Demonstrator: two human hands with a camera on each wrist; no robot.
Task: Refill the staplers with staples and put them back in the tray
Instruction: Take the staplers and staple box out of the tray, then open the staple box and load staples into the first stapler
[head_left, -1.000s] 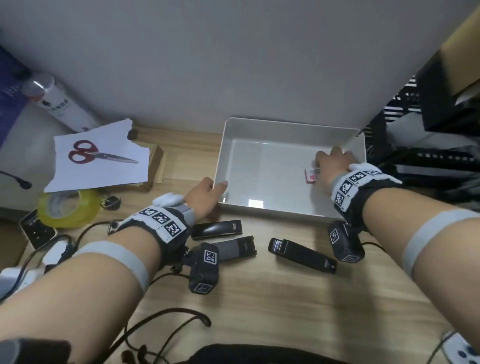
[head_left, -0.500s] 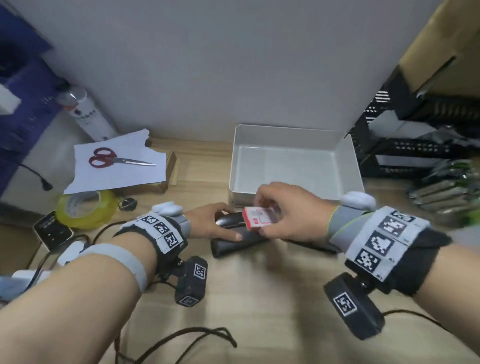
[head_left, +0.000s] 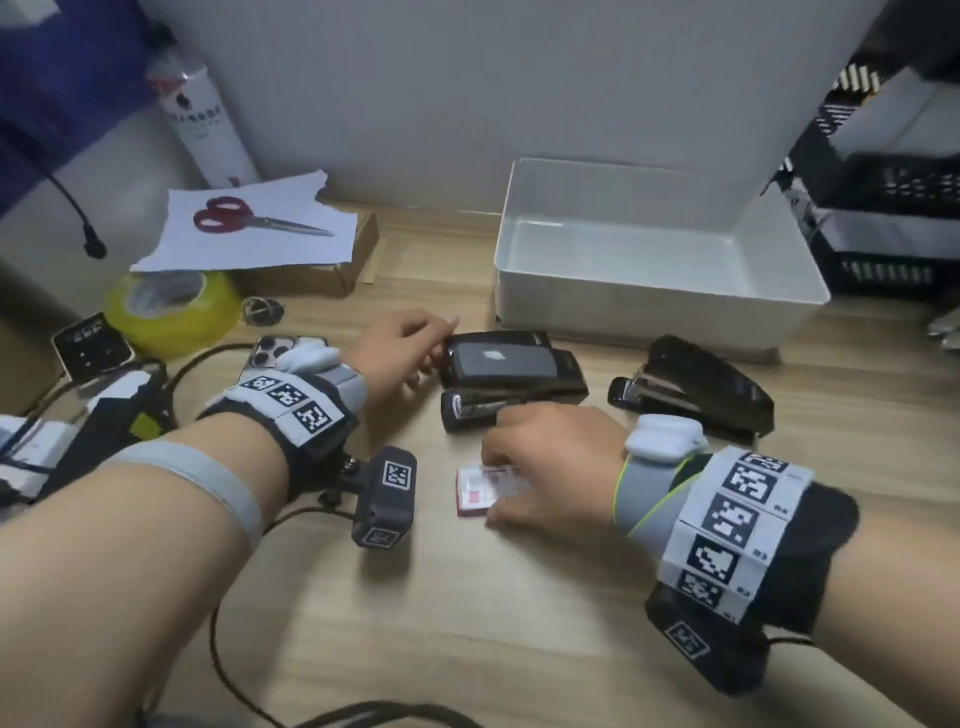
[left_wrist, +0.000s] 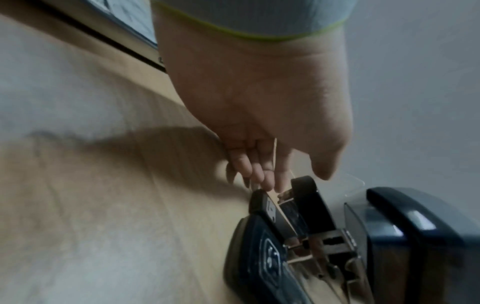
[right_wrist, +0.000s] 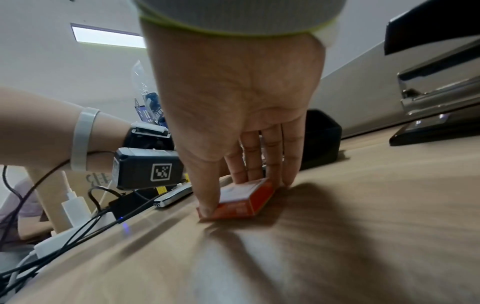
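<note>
Three black staplers lie on the wooden desk in front of the empty white tray (head_left: 613, 306): two (head_left: 511, 364) close together in the middle and one (head_left: 696, 389) to their right. My left hand (head_left: 436, 338) touches the left end of the middle pair; in the left wrist view its fingers (left_wrist: 262, 176) reach straight down onto a stapler's (left_wrist: 270, 207) end, with the thumb apart. Thumb and fingers of my right hand (head_left: 491, 486) pinch a small red-and-white staple box (head_left: 475, 493) that rests on the desk just in front of the staplers. The right wrist view shows the box (right_wrist: 241, 207) held flat on the wood.
Red-handled scissors (head_left: 228, 218) lie on white paper over a cardboard box (head_left: 317, 278) at the back left. A yellow tape roll (head_left: 171, 306), a phone (head_left: 275, 353), cables (head_left: 228, 597) and a spray can (head_left: 202, 119) crowd the left. Black baskets (head_left: 893, 234) stand at the right.
My right hand brought the staple box out of the tray and down onto the desk before the staplers. My left hand left the tray's rim and moved to the staplers.
</note>
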